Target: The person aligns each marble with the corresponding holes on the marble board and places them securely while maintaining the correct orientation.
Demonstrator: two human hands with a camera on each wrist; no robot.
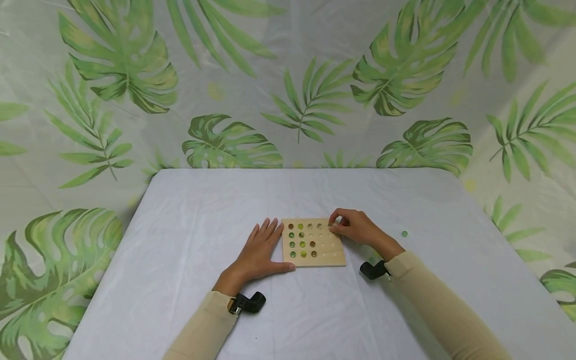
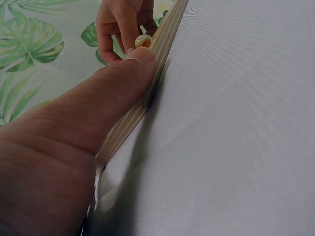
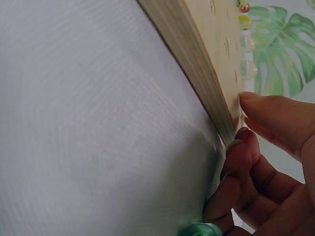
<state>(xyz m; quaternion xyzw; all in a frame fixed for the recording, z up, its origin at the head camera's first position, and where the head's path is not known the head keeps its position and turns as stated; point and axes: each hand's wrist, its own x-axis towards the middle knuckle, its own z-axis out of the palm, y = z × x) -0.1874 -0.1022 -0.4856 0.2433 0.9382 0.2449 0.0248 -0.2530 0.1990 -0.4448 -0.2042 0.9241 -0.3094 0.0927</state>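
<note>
A pale wooden board (image 1: 330, 259) with rows of round hollows lies flat on the table. Green, yellow, brown and clear marbles fill its left columns and much of the far row; a clear marble (image 3: 249, 70) shows near my right thumb. My left hand (image 1: 258, 255) lies with fingers spread along the board's left side, its thumb (image 2: 118, 83) against the near edge. At the far right corner, my right hand (image 1: 357, 227) pinches a small marble over the end hollow of the far row; the fingertips mostly hide it.
One green marble (image 1: 404, 233) lies on the white table (image 1: 202, 210) to the right of the board. Another green marble (image 3: 199, 230) sits under my right wrist. A leaf-patterned cloth (image 1: 243, 90) hangs behind the table's far edge.
</note>
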